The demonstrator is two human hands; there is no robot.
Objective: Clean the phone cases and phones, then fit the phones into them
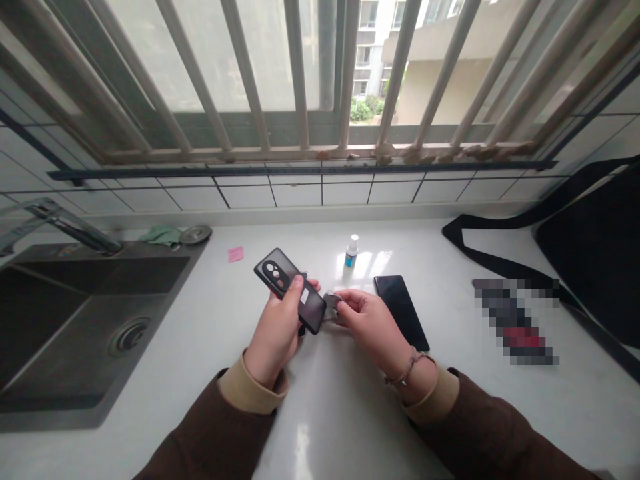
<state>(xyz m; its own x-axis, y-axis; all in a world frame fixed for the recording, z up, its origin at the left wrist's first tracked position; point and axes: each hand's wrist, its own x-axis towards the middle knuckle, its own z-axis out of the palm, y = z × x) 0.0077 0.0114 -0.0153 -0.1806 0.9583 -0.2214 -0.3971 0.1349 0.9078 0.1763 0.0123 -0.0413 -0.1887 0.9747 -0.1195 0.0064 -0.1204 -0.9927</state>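
My left hand grips a dark, see-through phone case tilted above the counter, thumb on its back near a small white label. Pale counter shows through the round camera cutouts at its upper end. Close to the lower end of the case, my right hand pinches a small grey cloth, partly hidden by the fingers. A black phone lies flat on the counter just right of my right hand. Behind the hands stands a small white spray bottle with a blue label.
On the left is a steel sink with a faucet, a green cloth and a metal drain lid. A pink paper note lies nearby. At right are a black bag with its strap and a blurred-out item.
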